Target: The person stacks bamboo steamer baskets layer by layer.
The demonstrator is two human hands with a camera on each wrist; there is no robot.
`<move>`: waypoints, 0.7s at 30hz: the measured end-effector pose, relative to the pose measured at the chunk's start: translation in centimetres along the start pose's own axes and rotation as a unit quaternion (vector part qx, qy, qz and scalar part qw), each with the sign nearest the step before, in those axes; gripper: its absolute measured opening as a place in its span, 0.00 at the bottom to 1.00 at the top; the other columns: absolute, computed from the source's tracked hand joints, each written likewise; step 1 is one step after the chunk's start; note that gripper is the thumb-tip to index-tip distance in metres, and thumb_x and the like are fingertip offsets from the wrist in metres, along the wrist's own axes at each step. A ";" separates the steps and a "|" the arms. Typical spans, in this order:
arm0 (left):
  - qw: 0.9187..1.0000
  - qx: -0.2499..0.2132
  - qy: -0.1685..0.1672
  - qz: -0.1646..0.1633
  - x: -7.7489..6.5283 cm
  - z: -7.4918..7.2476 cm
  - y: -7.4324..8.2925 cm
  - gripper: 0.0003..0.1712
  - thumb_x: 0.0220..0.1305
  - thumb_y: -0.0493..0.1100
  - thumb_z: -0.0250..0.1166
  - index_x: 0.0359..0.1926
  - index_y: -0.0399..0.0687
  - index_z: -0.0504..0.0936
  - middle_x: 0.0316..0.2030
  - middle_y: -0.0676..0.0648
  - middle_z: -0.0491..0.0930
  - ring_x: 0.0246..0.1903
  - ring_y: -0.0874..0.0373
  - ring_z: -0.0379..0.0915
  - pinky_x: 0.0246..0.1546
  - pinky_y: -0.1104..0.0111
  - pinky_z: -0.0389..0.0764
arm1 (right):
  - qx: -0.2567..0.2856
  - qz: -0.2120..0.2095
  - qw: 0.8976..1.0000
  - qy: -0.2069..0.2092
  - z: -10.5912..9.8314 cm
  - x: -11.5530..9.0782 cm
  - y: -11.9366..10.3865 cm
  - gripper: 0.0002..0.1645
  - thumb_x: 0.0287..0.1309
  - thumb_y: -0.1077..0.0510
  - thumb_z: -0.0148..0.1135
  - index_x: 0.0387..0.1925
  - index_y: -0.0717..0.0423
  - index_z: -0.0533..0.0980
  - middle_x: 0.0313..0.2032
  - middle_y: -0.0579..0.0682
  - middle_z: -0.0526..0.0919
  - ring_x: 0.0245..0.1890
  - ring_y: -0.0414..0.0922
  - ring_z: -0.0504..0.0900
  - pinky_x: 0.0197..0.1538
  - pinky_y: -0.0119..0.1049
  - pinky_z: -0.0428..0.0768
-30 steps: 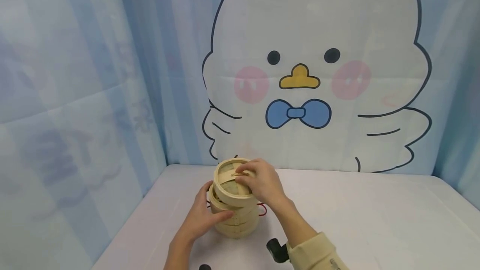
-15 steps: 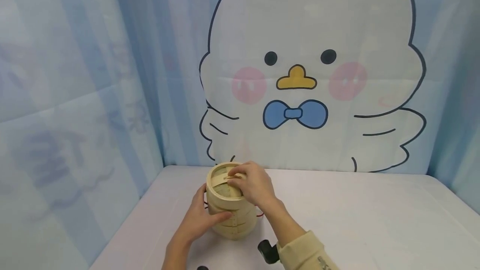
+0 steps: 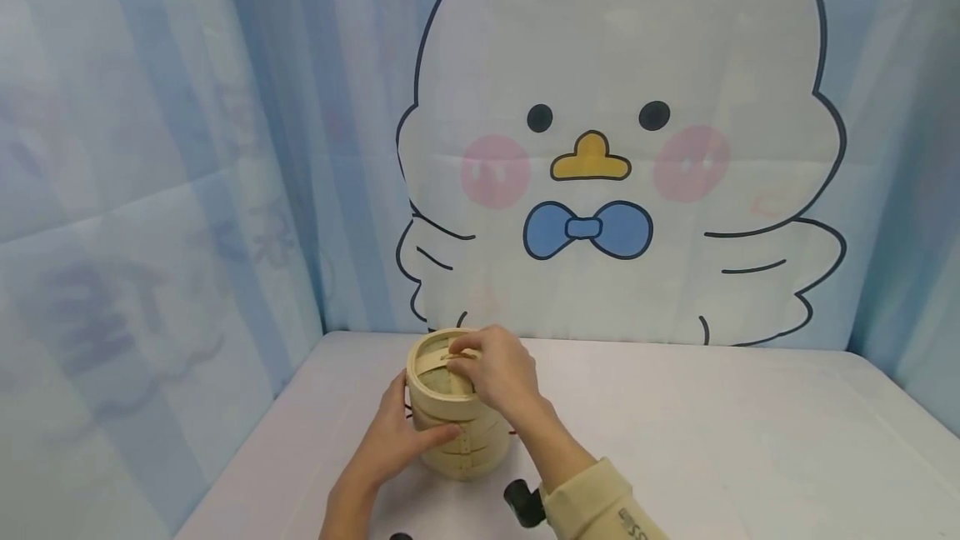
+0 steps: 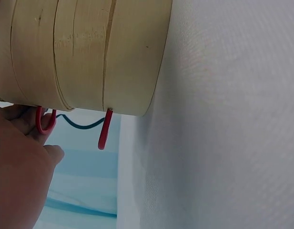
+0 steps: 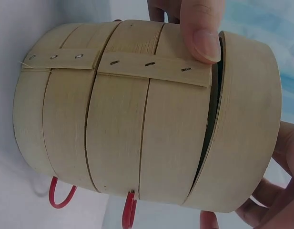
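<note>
A bamboo steamer (image 3: pixel 467 452) of stacked baskets stands on the white table. My left hand (image 3: pixel 397 436) holds it round the upper side, thumb on the front near the rim, fingers behind. On its top is the bamboo steamer lid (image 3: pixel 441 407), whose middle handle my right hand (image 3: pixel 501 369) pinches from above. In the right wrist view a narrow dark gap shows between the lid (image 5: pixel 249 129) and the top basket (image 5: pixel 173 129), widest beside the left thumb (image 5: pixel 206 43). Red loops (image 4: pixel 104 136) stick out from the steamer's side, with a dark cord loop (image 4: pixel 82 126) near them.
The white table (image 3: pixel 675 440) stretches off to the right. A pale blue curtain (image 3: pixel 150 190) hangs on the left, and a cartoon-printed cloth (image 3: pixel 600 290) at the back. A black device (image 3: pixel 525 504) sits by my right sleeve cuff (image 3: pixel 592 494).
The lid, tilted and shifted off the basket a second ago, has come down and left with my right hand and now sits over the rim. My left hand keeps its hold on the steamer.
</note>
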State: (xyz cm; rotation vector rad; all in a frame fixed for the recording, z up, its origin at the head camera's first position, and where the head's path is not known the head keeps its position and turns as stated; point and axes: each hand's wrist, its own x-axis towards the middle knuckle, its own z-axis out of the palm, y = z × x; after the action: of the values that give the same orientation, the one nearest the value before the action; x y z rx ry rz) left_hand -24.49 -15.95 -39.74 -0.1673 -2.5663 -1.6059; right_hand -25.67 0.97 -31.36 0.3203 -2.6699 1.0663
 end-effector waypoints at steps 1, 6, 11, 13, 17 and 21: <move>1.000 0.000 0.000 0.001 0.0 0.0 0.0 0.68 0.45 0.56 0.83 0.78 0.42 0.51 0.71 0.34 0.59 0.65 0.39 0.62 0.60 0.40 0.69 | -0.002 0.002 1.000 -0.001 0.0 0.0 -0.1 0.09 0.58 0.53 0.74 0.41 0.48 0.88 0.44 0.48 0.83 0.47 0.49 0.80 0.43 0.44 0.80; 1.000 -0.002 0.000 0.004 0.1 0.1 0.0 0.68 0.45 0.56 0.84 0.78 0.41 0.52 0.71 0.34 0.59 0.65 0.39 0.62 0.60 0.41 0.69 | -0.009 0.009 1.000 0.001 0.2 0.1 -0.2 0.09 0.58 0.52 0.75 0.41 0.47 0.88 0.44 0.48 0.84 0.47 0.49 0.81 0.44 0.47 0.79; 1.000 -0.003 0.000 0.001 0.1 0.1 0.0 0.69 0.45 0.57 0.83 0.78 0.40 0.51 0.71 0.33 0.59 0.66 0.39 0.61 0.61 0.40 0.68 | -0.019 0.004 1.000 0.010 0.4 0.1 -0.3 0.08 0.57 0.52 0.75 0.39 0.46 0.89 0.46 0.48 0.86 0.50 0.51 0.81 0.47 0.55 0.78; 1.000 -0.002 0.001 -0.001 0.1 0.1 0.0 0.69 0.45 0.57 0.83 0.78 0.40 0.51 0.71 0.33 0.58 0.66 0.38 0.61 0.61 0.40 0.68 | -0.024 0.001 1.000 0.012 0.5 0.1 -0.4 0.08 0.57 0.52 0.75 0.39 0.46 0.89 0.46 0.48 0.86 0.50 0.51 0.82 0.48 0.57 0.77; 1.000 0.002 0.001 0.001 0.0 0.1 0.0 0.69 0.46 0.58 0.83 0.78 0.40 0.51 0.71 0.32 0.58 0.66 0.38 0.61 0.61 0.41 0.69 | -0.031 -0.005 0.999 0.016 0.7 0.1 -0.4 0.08 0.57 0.53 0.76 0.39 0.47 0.89 0.45 0.48 0.87 0.50 0.52 0.82 0.47 0.59 0.77; 1.000 0.003 0.001 0.003 0.0 0.1 0.1 0.68 0.46 0.58 0.82 0.77 0.39 0.51 0.71 0.33 0.58 0.66 0.39 0.61 0.61 0.41 0.69 | -0.036 -0.008 0.999 0.019 0.7 0.0 -0.4 0.08 0.56 0.53 0.76 0.39 0.47 0.89 0.44 0.48 0.87 0.49 0.52 0.82 0.46 0.60 0.77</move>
State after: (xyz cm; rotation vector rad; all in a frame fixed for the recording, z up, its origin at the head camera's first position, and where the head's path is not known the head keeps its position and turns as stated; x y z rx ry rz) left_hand -24.45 -15.83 -39.65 -0.1734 -2.5666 -1.5951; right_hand -25.69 0.15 -31.56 0.3040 -2.6602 0.9579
